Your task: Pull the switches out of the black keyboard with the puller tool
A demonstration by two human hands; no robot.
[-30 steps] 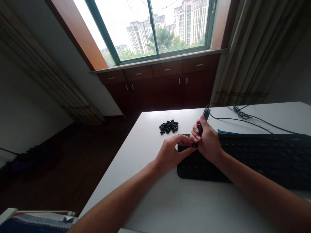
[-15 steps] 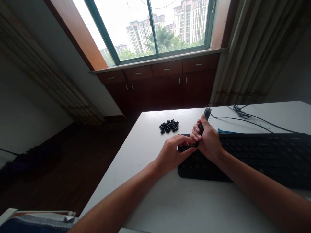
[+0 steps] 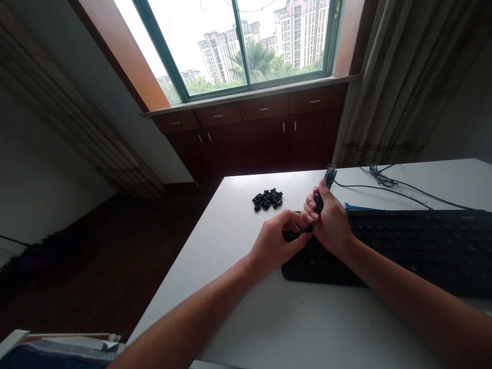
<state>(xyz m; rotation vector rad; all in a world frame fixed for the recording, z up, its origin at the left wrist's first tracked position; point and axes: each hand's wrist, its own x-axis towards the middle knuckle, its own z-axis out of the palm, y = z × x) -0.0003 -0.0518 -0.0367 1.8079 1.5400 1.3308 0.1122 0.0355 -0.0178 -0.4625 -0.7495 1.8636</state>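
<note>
White desk [image 3: 246, 328]; black cables [image 3: 380, 179] coiled at far right; wooden drawer cabinet [image 3: 265, 138] beyond, under window [image 3: 238, 46]; curtain [image 3: 403, 82] far right.

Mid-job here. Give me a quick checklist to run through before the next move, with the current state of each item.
1. Right hand on the black object: ok, fingers wrapped around it, object held nearly upright.
2. Left hand on the dark piece: cannot tell, fingers partly hide it.
3. Link between the dark piece and the black object: cannot tell, the hands hide it.
4. Small black pieces: ok, in one heap on the table, apart from both hands.
5. Keyboard: ok, flat on the table, right hand over its left end.
6. Cable: cannot tell whether it joins the black object.
</note>
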